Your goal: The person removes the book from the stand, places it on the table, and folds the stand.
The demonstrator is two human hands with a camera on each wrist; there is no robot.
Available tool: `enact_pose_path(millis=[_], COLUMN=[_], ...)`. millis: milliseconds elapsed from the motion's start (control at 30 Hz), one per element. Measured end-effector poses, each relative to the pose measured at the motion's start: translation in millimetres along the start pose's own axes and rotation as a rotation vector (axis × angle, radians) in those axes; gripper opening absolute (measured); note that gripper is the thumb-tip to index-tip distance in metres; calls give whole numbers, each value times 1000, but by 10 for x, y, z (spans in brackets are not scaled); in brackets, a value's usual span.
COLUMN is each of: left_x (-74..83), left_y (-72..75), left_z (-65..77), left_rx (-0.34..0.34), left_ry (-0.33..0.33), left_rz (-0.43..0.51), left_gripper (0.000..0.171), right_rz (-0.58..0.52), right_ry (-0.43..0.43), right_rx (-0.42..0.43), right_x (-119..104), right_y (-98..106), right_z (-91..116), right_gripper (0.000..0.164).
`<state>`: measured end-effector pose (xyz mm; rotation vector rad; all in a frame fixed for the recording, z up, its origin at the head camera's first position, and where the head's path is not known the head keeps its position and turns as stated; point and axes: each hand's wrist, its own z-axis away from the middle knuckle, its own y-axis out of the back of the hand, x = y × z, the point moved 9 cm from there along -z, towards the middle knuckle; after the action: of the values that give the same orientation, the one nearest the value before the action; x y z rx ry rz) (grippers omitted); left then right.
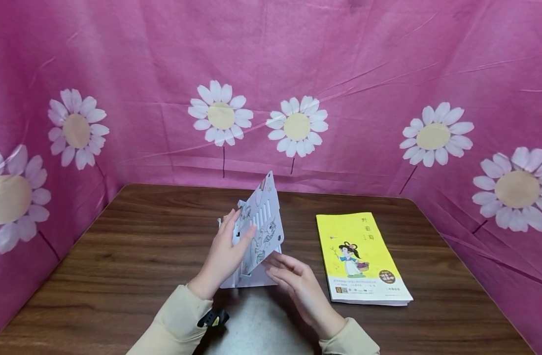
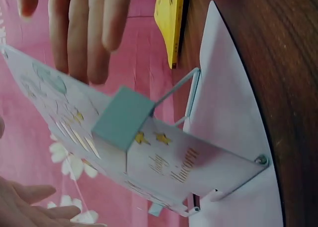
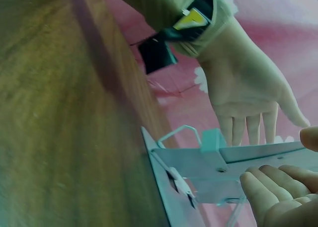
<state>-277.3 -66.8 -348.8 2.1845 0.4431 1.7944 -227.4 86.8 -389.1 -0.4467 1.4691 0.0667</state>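
Observation:
A white book stand (image 1: 264, 231) printed with unicorns stands on the table, its panel raised at a slant above a flat base (image 1: 253, 281). In the left wrist view, a bent wire support (image 2: 191, 95) and a pale block (image 2: 124, 117) show on it. My left hand (image 1: 224, 254) is at the panel's left side, fingers extended and thumb apart; the right wrist view shows its palm (image 3: 248, 78). My right hand (image 1: 299, 286) is at the lower right, with nearly straight fingers close to the panel; whether they touch it I cannot tell. Neither hand grips anything.
A yellow book (image 1: 359, 256) with a cartoon girl on its cover lies flat to the right of the stand. A black strap (image 1: 213, 318) is on the left wrist. Behind the brown wooden table (image 1: 142, 246) hangs a pink cloth (image 1: 262, 59) with white daisies.

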Motion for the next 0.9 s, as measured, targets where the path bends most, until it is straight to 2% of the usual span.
enact_pose_path(millis=[200,367,500,900], left_x=[120,177,173,223], left_y=[-129,-204,-254,-291], left_z=[120,175,195,238], left_rx=[-58,-88,-105,-48], left_ry=[-68,-85,-91,-158], left_rz=[-58,-79,-93,-215], left_gripper=[79,89,94,86], right_rz=[-26,-58,-56,-38], right_ry=[21,19,18,38], right_rx=[86,189,220,237], right_x=[-101,-153,-184,-187], right_y=[153,306,399,532], right_z=[-31,-48,-64,-104], right_gripper=[56,51,49,46])
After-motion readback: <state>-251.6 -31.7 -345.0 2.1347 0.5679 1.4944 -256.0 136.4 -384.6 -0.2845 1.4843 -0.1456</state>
